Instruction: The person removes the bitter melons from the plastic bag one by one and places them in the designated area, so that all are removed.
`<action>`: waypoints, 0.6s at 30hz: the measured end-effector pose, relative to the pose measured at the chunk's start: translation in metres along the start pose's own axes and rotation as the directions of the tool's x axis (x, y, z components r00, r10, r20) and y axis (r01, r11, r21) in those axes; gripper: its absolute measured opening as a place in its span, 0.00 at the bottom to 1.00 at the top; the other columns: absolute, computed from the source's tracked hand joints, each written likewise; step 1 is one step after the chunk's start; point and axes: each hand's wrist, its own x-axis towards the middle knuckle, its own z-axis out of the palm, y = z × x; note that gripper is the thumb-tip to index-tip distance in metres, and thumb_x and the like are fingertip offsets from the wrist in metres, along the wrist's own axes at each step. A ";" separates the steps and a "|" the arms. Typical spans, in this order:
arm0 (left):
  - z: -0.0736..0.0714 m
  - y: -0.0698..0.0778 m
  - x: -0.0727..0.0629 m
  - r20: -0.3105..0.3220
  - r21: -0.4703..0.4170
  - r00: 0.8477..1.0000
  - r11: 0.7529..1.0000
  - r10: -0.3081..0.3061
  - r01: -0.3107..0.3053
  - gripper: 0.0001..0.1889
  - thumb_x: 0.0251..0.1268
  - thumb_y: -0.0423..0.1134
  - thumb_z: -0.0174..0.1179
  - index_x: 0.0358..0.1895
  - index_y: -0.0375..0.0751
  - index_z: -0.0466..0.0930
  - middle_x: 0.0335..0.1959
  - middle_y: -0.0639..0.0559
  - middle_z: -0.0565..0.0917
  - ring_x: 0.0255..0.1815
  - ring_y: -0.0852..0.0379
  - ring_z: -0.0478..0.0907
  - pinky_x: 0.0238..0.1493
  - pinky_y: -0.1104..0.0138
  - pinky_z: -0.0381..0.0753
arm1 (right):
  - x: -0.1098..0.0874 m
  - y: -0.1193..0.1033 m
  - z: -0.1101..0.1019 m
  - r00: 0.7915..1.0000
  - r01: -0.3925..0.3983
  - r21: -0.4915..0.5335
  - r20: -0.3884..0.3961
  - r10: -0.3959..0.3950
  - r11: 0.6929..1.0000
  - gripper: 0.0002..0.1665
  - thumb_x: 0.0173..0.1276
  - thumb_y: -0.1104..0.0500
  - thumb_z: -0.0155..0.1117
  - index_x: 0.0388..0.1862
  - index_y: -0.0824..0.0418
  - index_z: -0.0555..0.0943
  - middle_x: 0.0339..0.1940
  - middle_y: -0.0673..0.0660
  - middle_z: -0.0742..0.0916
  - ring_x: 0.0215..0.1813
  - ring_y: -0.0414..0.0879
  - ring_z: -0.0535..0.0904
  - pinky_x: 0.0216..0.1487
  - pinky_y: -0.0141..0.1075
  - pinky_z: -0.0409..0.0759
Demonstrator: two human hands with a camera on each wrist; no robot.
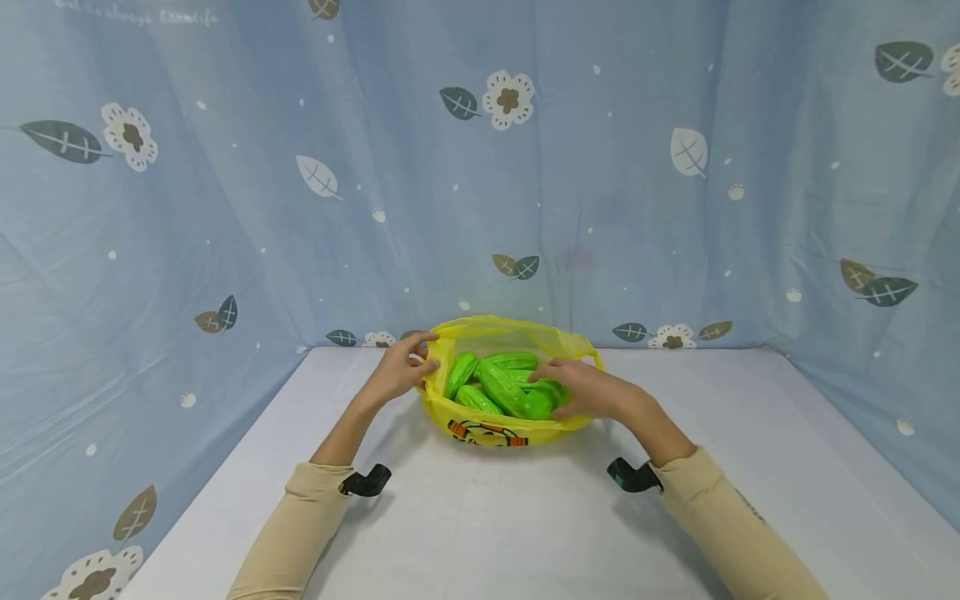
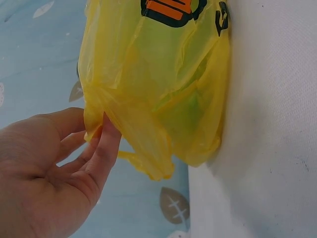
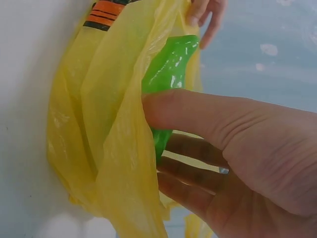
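Observation:
A yellow plastic bag [image 1: 487, 427] with an orange-and-black print lies with its mouth spread. Inside it are several glossy, ridged green vegetables [image 1: 504, 388], shaped like cucumbers or bitter melons. My left hand [image 1: 401, 367] pinches the bag's left rim; in the left wrist view, fingers [image 2: 106, 148] have the thin yellow film between them. At the right side of the mouth, my right hand [image 1: 588, 389] reaches in, with thumb and fingers curled around a green vegetable [image 3: 171, 64]. The bag's edge hides part of that vegetable and the fingertips.
The bag stands on a white table [image 1: 465, 517], near its back edge. A blue curtain [image 1: 420, 192] with leaves and flowers hangs behind and along both sides. Black wrist-camera mounts [image 1: 367, 481] stick out from both sleeves.

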 end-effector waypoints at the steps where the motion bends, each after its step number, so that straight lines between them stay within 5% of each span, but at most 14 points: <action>1: 0.000 0.000 0.000 0.001 0.001 1.000 1.000 0.001 -0.001 0.27 0.70 0.35 0.59 0.71 0.40 0.67 0.49 0.36 0.74 0.33 0.53 0.83 0.29 0.63 0.87 | 0.001 0.000 0.001 1.000 -0.001 -0.004 0.007 0.001 1.000 0.36 0.58 0.61 0.75 0.66 0.56 0.74 0.64 0.60 0.78 0.65 0.57 0.75 0.62 0.51 0.78; 18: 0.001 -0.001 0.000 -0.005 0.002 1.000 1.000 -0.006 0.006 0.29 0.70 0.35 0.59 0.73 0.41 0.64 0.48 0.36 0.74 0.35 0.52 0.84 0.30 0.63 0.87 | 0.009 0.001 0.004 0.999 0.032 -0.029 0.041 -0.031 0.999 0.32 0.56 0.63 0.76 0.61 0.52 0.78 0.62 0.57 0.79 0.64 0.55 0.75 0.61 0.50 0.78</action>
